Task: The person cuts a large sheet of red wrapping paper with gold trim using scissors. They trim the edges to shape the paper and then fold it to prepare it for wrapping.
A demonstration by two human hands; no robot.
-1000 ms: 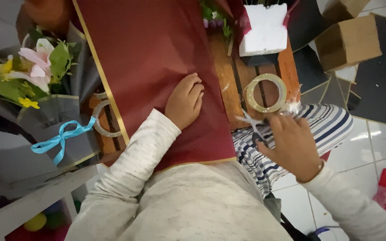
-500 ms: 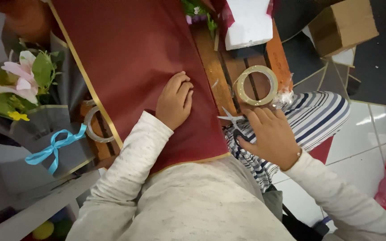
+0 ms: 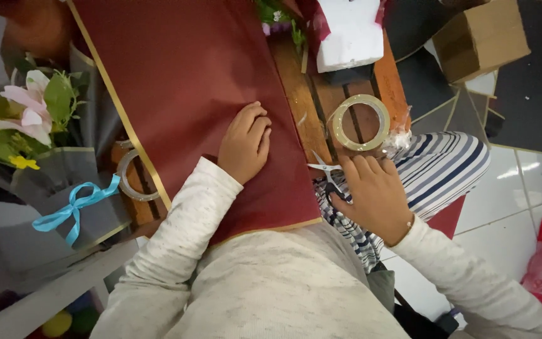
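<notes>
A large dark red wrapping sheet (image 3: 189, 81) with a gold edge lies across a wooden slatted table (image 3: 312, 103). My left hand (image 3: 244, 143) rests on the sheet near its lower right part, fingers curled and pressing it flat. My right hand (image 3: 374, 196) is at the table's near edge, closed over the handles of small scissors (image 3: 322, 168) whose blades point left toward the sheet. A roll of clear tape (image 3: 359, 122) lies on the table just above my right hand.
A wrapped bouquet (image 3: 29, 125) with a pink lily and a blue ribbon bow (image 3: 73, 210) stands at the left. Another tape roll (image 3: 133, 176) lies beside it. White foam block (image 3: 349, 31), cardboard box (image 3: 481, 37) and black sheets lie beyond. Striped trouser leg (image 3: 437, 169) at right.
The view has shifted a little. My right hand has moved left and down along the table edge with the scissors, nearer the red sheet. My left hand stays on the sheet.
</notes>
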